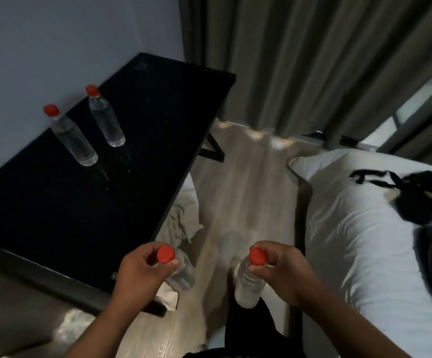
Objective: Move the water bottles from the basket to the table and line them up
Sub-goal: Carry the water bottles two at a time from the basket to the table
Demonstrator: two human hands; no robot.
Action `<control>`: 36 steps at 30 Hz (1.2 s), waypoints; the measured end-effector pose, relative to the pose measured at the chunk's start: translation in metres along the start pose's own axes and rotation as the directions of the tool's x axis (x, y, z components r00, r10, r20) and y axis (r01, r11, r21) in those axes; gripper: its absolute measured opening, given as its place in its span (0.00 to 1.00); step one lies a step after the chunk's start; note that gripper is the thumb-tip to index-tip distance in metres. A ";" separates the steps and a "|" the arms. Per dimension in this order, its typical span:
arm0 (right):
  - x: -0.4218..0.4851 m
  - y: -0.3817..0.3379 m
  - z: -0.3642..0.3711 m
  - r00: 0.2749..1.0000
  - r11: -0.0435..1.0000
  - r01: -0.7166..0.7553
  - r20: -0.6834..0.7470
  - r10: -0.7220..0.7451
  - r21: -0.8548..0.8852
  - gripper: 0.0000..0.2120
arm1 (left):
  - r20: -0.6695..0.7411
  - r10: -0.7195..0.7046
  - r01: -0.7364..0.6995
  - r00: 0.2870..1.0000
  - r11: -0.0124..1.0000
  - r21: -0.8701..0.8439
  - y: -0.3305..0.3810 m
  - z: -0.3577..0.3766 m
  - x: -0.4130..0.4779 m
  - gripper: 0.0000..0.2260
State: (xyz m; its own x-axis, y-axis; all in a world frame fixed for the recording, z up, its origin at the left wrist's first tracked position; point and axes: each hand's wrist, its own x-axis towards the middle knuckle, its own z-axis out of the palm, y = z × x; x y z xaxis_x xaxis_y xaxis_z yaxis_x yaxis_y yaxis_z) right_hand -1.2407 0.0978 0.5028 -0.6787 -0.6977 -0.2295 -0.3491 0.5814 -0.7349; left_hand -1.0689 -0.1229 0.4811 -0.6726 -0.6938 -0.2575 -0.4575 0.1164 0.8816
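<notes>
Two red-capped water bottles upright on the black table (54, 215), nearer bottle (74, 136) and farther bottle (105, 120), close beside one another toward the wall side, forming a short row. Two more held above the floor (248, 189): left hand (137, 272) curled round the neck of the left-held bottle (182, 273), just below its cap; right hand (279, 272) gripping the right-held bottle (248, 282) likewise, body hanging down. Basket out of view.

Judged risks: slip from a neck-only grip, with the full weight dangling below the fingers; knock against the table edge on the way across, the left-held bottle hanging just beside that edge; toppling of the standing pair if set down too close, tall narrow bodies on a glossy top; crooked row if placed off the line of the first two.

White bed (351, 241) with black bag (421, 200) at right; crumpled cloth (183, 223) on the floor by the table.
</notes>
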 end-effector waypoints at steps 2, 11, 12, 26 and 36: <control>0.038 0.004 -0.011 1.000 1.000 0.008 0.028 -0.008 -0.001 0.05 | -0.069 -0.045 0.044 0.997 0.999 -0.024 0.007 0.007 0.021 0.12; 0.211 -0.022 -0.042 0.968 0.979 0.141 0.185 -0.167 0.146 0.11 | -0.396 -0.192 0.142 0.898 0.978 -0.151 0.056 0.016 0.114 0.09; 0.229 -0.028 -0.044 0.962 0.975 0.163 0.195 -0.192 0.154 0.11 | -0.420 -0.188 0.134 0.888 0.979 -0.155 0.060 0.016 0.123 0.09; 0.410 -0.158 -0.003 0.808 0.895 0.437 0.396 -0.436 0.095 0.12 | -0.633 -0.214 0.101 0.744 0.972 -0.211 0.074 -0.063 0.241 0.07; 0.469 -0.181 0.033 0.806 0.900 0.436 0.433 -0.403 0.025 0.12 | -0.614 -0.214 0.083 0.760 0.969 -0.235 0.051 -0.096 0.288 0.07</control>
State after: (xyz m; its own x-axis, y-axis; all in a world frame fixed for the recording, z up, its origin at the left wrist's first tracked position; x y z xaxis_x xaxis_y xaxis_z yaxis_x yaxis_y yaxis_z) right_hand -1.4745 -0.3490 0.5072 -0.1267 -0.9781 -0.1654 -0.5939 0.2083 -0.7771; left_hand -1.2303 -0.3850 0.4897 -0.0559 -0.9885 -0.1408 -0.3622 -0.1114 0.9254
